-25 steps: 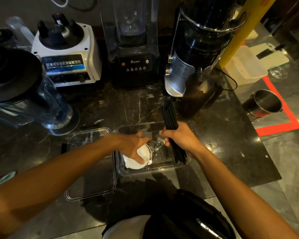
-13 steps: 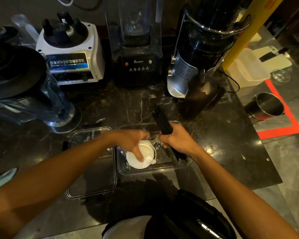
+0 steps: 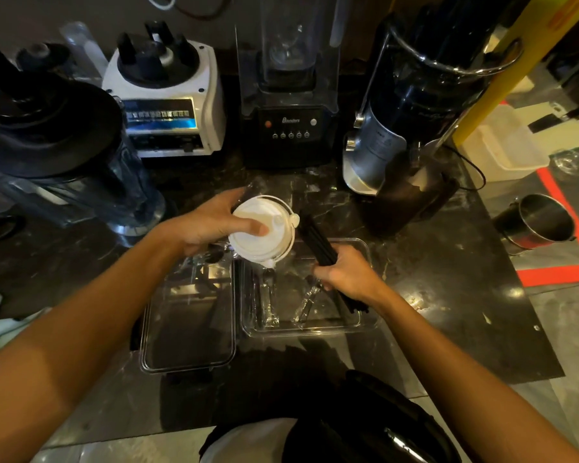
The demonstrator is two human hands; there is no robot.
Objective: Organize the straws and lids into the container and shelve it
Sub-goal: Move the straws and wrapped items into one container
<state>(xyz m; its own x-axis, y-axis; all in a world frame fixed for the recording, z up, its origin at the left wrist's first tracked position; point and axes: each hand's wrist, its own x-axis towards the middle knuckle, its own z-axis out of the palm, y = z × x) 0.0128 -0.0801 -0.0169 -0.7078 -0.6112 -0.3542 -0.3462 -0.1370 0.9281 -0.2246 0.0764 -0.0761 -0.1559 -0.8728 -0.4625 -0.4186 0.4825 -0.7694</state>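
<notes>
A clear plastic container (image 3: pixel 370 324) sits on the dark marble counter in front of me. My left hand (image 3: pixel 211 225) holds a stack of white lids (image 3: pixel 264 232) in clear wrap, raised above the container's far left corner. A bundle of black straws (image 3: pixel 318 242) is gripped in my right hand (image 3: pixel 348 272), slanting down into the right side of the container. Two clear wrapped items (image 3: pixel 269 302) lie on the container's floor. The container's clear cover (image 3: pixel 188 329) lies flat to its left.
Blenders stand along the back: a white base (image 3: pixel 168 105), a black one (image 3: pixel 290 121), a big jug (image 3: pixel 64 155) at left. A dark grinder (image 3: pixel 415 111) is at right. A steel cup (image 3: pixel 538 222) and white tub (image 3: pixel 505 145) sit on the lower surface beyond the counter's right edge.
My left hand has lifted the lids out of the container, up and away from me. The straws have tilted lower into the container's right side.
</notes>
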